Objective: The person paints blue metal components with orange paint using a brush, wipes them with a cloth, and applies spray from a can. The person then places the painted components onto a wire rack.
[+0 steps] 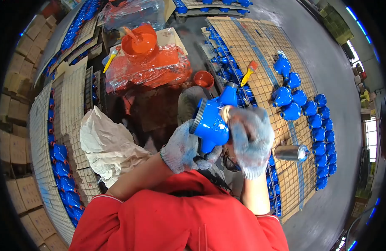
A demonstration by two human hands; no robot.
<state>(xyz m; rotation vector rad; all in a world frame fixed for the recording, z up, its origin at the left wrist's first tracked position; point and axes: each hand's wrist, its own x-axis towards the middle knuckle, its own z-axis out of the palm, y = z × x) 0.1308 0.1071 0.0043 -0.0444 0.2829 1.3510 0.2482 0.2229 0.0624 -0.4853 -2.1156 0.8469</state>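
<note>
My left hand [182,146], in a stained grey glove, grips a glossy blue fitting [213,121] by its threaded side. The fitting has several openings, with a ridged thread at its left. My right hand [252,138], in a grey glove with blue and red stains, is closed at the fitting's right side. A small pale ring-like piece [226,113] shows at its fingertips, against the fitting. The gloved fingers hide part of that side.
A red paint bucket [139,44] stands on a red-smeared surface, with a small red pot [203,79] nearby. On the right mesh rack [260,54] are a yellow-handled brush [249,73], a spray can [292,153] and several blue fittings [291,111]. Crumpled cloth [107,140] lies left.
</note>
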